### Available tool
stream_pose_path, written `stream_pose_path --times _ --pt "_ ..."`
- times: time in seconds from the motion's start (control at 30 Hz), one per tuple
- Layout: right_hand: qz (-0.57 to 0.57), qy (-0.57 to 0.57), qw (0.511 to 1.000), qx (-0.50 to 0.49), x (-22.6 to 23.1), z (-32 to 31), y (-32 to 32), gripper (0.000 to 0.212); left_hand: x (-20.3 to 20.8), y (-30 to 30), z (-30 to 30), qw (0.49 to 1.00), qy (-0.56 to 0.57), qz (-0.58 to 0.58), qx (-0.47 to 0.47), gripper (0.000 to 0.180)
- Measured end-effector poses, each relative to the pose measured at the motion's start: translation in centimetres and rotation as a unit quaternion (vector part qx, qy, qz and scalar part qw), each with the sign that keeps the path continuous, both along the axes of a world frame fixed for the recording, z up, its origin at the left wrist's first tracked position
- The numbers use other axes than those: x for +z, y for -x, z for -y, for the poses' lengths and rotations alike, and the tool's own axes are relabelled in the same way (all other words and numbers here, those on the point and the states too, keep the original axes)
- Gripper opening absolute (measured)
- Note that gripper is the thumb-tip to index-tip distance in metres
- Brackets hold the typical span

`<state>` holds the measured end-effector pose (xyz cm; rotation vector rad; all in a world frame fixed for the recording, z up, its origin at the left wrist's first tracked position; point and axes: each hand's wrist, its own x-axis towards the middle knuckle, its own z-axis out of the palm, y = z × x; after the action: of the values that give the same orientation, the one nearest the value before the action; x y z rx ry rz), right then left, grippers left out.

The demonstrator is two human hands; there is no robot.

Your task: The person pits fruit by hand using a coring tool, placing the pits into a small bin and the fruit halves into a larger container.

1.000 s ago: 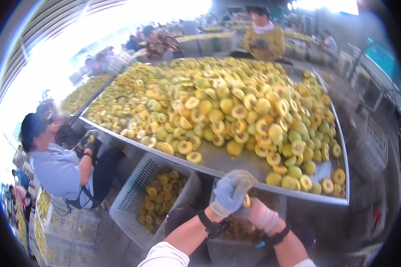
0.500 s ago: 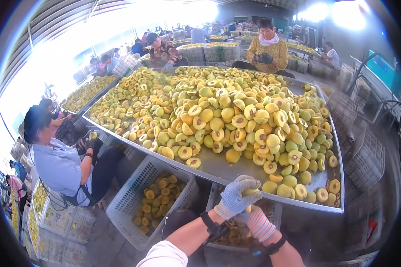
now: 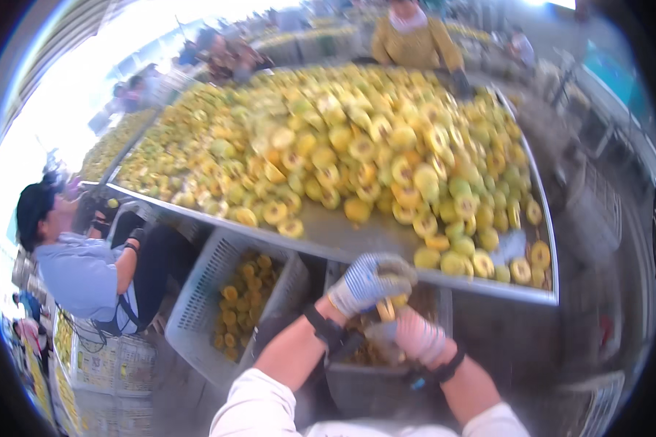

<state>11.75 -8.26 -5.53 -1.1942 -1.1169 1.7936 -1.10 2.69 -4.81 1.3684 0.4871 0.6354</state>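
Far co-worker's gloved hand (image 3: 461,84) has dropped from mid-chest to the table's far edge since the earlier frame; whole view has shifted and smears with motion. Own left hand (image 3: 375,280), in a blue-striped glove, curls its fingers over a yellow fruit (image 3: 386,310), pinching it at the underside. Right hand (image 3: 415,336), pale glove, just below and to the right, close against the fruit; too blurred to tell whether its fingers are pinching or loose. Dark bands on both wrists. Fruit sits between the two hands, over a crate (image 3: 445,306) holding yellowish-brown bits, contents unclear. Just beyond the left hand, near rim of the metal table (image 3: 321,227), bare in a strip there. Heap (image 3: 357,138) covers most of the rest: halves, some cut-side up with brown centres. Left of the hands, a grey crate (image 3: 197,306), tilted in view, part filled with halves. Farther left, a seated person in blue (image 3: 76,269); behind, stacked crates (image 3: 116,368). Across the table, co-worker in yellow (image 3: 415,45).
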Motion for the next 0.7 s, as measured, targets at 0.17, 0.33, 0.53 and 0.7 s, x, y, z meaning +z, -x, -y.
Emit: stream_pose_path --times 0.17,0.33,0.53,0.7 --pt "0.119 0.009 0.992 0.033 1.6 -1.8 0.4 0.022 -0.5 0.5 -0.5 0.993 0.103 0.046 0.024 0.013" --pt "0.287 -0.227 0.931 0.021 -3.7 -2.2 -0.7 0.037 -2.6 -0.1 -0.1 0.949 0.271 0.131 0.088 0.028" --pt "0.385 -0.167 0.906 0.056 -2.9 -1.4 0.1 0.036 -3.5 1.6 0.3 0.903 0.364 0.205 0.105 0.047" --pt "0.387 -0.233 0.891 0.041 -3.2 -1.1 -0.2 0.033 -2.7 4.2 0.2 0.910 0.331 0.190 0.161 0.042"
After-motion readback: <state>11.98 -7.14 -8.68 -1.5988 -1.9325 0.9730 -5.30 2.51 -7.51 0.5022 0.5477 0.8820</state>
